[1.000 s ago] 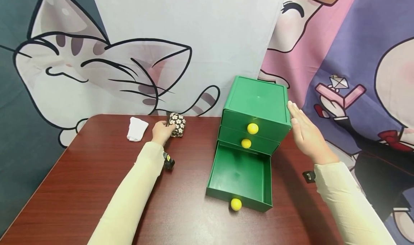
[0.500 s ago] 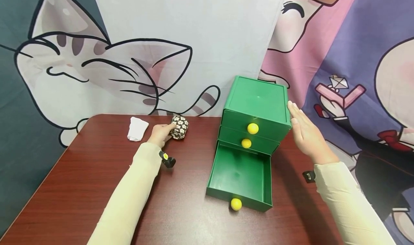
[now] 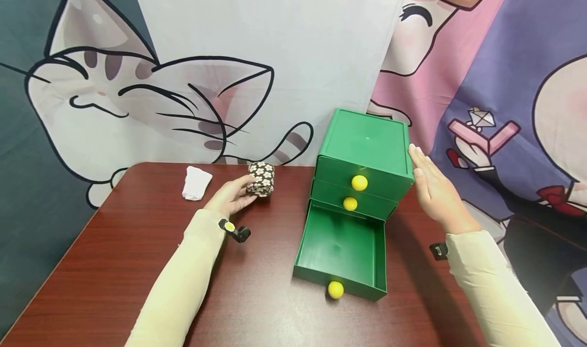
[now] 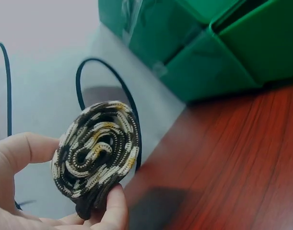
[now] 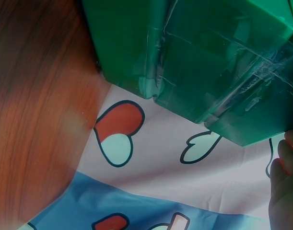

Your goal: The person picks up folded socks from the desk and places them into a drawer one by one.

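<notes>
My left hand pinches a rolled-up sock, dark with white flowers, between thumb and fingers near the table's back edge. The left wrist view shows the knit spiral end of the sock facing the camera, with fingers on both sides of it. Straight fingers of my right hand lie along the right side of a green drawer cabinet. In the right wrist view only some fingertips show, at the cabinet's edge. The lowest drawer is pulled out, with nothing in it.
A folded white cloth lies at the back left of the brown table. Yellow round knobs mark the drawers, the lowest knob at the front. A printed cartoon curtain hangs right behind the table.
My left hand has shifted a little to the right with the rolled-up sock and turned it so more of its flowered side shows. The right hand stays against the cabinet.
</notes>
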The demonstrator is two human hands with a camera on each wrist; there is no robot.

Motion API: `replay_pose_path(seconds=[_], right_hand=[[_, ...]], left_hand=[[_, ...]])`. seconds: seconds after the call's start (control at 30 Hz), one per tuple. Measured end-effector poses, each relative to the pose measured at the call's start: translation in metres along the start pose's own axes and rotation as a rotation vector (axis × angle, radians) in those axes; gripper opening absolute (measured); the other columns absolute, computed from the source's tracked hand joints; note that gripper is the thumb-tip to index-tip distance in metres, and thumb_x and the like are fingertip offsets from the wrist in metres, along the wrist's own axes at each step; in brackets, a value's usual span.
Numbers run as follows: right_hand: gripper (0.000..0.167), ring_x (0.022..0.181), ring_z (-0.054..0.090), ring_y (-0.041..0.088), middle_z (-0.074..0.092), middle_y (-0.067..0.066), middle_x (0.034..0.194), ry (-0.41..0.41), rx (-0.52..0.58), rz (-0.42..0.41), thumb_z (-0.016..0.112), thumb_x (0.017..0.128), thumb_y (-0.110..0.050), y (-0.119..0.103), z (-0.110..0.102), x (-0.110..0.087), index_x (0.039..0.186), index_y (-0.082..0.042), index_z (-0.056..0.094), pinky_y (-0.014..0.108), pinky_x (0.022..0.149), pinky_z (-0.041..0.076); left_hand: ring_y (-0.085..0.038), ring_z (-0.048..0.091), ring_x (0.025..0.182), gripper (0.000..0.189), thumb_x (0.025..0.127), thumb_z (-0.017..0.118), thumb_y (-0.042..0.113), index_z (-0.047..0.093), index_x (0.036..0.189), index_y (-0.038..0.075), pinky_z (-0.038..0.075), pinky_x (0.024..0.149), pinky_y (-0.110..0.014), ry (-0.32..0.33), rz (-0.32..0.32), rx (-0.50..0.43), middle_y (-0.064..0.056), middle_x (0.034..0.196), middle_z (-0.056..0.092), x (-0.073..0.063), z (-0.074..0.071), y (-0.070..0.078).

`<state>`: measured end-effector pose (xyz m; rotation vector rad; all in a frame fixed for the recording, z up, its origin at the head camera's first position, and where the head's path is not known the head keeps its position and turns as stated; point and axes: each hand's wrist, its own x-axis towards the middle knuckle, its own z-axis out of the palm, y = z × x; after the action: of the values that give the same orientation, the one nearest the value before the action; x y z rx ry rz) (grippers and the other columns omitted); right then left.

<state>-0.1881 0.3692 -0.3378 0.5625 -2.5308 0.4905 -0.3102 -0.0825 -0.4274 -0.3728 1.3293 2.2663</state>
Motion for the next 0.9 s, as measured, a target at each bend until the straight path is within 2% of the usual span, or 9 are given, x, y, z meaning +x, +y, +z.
replay_pose_path(seconds=[0.17,0.3,0.4,0.53,0.7,0.9], right_hand=[[0.049,0.152,0.025,0.033,0.033,0.024,0.160,0.002,0.000,0.005,0.029,0.111,-0.016,0.000,0.000,-0.001,0.156,0.004,0.030,0.029,0.124,0.011],[0.049,0.152,0.025,0.033,0.033,0.024,0.160,0.005,-0.001,0.007,0.030,0.111,-0.016,-0.001,0.000,0.000,0.156,0.003,0.031,0.028,0.123,0.011],[0.049,0.151,0.025,0.033,0.033,0.024,0.159,0.008,-0.003,0.006,0.030,0.111,-0.016,0.000,0.001,-0.001,0.156,0.003,0.031,0.028,0.124,0.012],[0.049,0.151,0.026,0.033,0.034,0.024,0.159,0.009,-0.001,0.009,0.029,0.111,-0.016,0.001,0.002,-0.001,0.156,0.003,0.031,0.030,0.124,0.012],[0.049,0.151,0.026,0.034,0.034,0.026,0.158,0.008,-0.002,0.006,0.029,0.111,-0.016,0.001,0.002,-0.001,0.156,0.003,0.031,0.029,0.124,0.012],[0.049,0.152,0.025,0.033,0.033,0.024,0.159,0.007,0.002,0.006,0.028,0.111,-0.017,0.000,0.001,-0.001,0.156,0.003,0.030,0.029,0.124,0.012]], left_hand=[[-0.020,0.058,0.110,0.045,0.100,0.056,0.007,0.044,0.142,-0.001,0.040,0.112,-0.037,-0.089,0.039,0.103,-0.012,0.123,0.054,-0.012,0.011,-0.005],[-0.015,0.061,0.101,0.037,0.098,0.057,0.005,0.051,0.134,-0.001,0.052,0.095,-0.030,-0.119,0.082,0.165,-0.008,0.116,0.057,-0.024,0.019,-0.010],[-0.014,0.062,0.098,0.042,0.097,0.057,0.004,0.050,0.138,-0.003,0.054,0.086,-0.027,-0.149,0.108,0.196,-0.007,0.114,0.058,-0.032,0.025,-0.016],[-0.013,0.063,0.099,0.055,0.097,0.055,0.003,0.040,0.148,-0.009,0.053,0.091,-0.029,-0.208,0.130,0.230,-0.008,0.117,0.059,-0.044,0.031,-0.024],[-0.013,0.064,0.103,0.059,0.096,0.054,0.003,0.035,0.150,-0.010,0.052,0.097,-0.032,-0.264,0.159,0.274,-0.014,0.126,0.058,-0.057,0.038,-0.031],[-0.015,0.066,0.101,0.063,0.092,0.057,0.003,0.034,0.149,-0.011,0.054,0.094,-0.033,-0.316,0.200,0.327,-0.019,0.126,0.060,-0.073,0.050,-0.041]])
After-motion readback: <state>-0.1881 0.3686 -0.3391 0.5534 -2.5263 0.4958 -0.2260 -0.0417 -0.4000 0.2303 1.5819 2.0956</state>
